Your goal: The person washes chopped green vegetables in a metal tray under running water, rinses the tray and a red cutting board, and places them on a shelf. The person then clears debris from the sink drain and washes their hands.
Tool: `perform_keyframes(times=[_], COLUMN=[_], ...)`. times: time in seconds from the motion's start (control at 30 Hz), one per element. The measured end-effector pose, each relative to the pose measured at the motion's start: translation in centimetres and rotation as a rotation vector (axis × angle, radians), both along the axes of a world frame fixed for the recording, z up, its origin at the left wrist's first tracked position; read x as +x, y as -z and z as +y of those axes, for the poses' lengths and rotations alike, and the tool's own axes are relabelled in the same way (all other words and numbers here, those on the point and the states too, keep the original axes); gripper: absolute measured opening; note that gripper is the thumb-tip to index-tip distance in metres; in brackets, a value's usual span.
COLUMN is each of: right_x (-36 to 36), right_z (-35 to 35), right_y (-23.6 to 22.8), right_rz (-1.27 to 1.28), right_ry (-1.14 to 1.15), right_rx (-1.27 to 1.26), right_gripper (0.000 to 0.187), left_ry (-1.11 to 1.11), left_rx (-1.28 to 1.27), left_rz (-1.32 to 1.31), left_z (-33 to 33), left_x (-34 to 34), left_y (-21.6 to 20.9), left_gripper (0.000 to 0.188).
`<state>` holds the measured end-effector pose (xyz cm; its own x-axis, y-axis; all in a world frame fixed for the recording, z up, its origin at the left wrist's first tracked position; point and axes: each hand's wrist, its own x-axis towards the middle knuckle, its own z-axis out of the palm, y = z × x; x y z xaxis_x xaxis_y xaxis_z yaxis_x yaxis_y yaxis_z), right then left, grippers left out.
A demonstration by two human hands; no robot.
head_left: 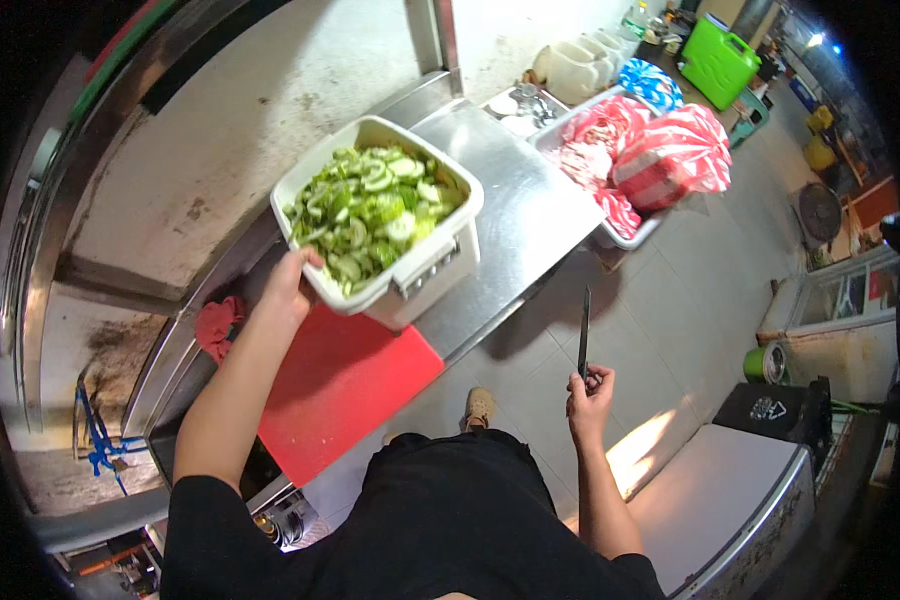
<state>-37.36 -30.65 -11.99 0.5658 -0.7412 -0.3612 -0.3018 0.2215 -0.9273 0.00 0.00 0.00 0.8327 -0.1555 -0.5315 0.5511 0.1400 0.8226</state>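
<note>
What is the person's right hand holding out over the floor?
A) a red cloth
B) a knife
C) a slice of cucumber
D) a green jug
B: the right hand grips a knife with its dark blade pointing up, away from the counter, while the left hand holds the rim of the white tub of sliced cucumber.

The person wears a black short-sleeved shirt [440, 520] and a tan shoe [480, 405].
</note>
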Motion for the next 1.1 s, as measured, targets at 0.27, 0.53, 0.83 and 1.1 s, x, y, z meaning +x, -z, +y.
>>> perform_keyframes(times=[0.27, 0.53, 0.83, 1.1], right_x=[-4.7, -1.1, 5.4, 14.1], right_z=[6.7, 7.3, 10.1, 21.8], right_y=[2.3, 2.1, -0.3, -3.8], right_rz=[0.003, -0.018, -0.091, -0.276], right_ry=[0.029, -0.057, -0.308, -0.77], right_rx=[0.097, 0.088, -0.075, -0.152], right_gripper=[0.028, 0.03, 0.025, 0.023], left_ry=[-0.049, 0.787, 0.372, -0.364], left_rx=[-0.259, 0.995, 0.748, 0.687], left_rz=[-0.037, -1.278, -0.91, -0.666], left_z=[-7.3, -10.8, 1.7, 29.4], left_x=[0.3, -10.6, -13.0, -26.5], left_y=[4.0, 11.8, 10.2, 6.9], left_gripper=[0.029, 0.038, 0.016, 0.014])
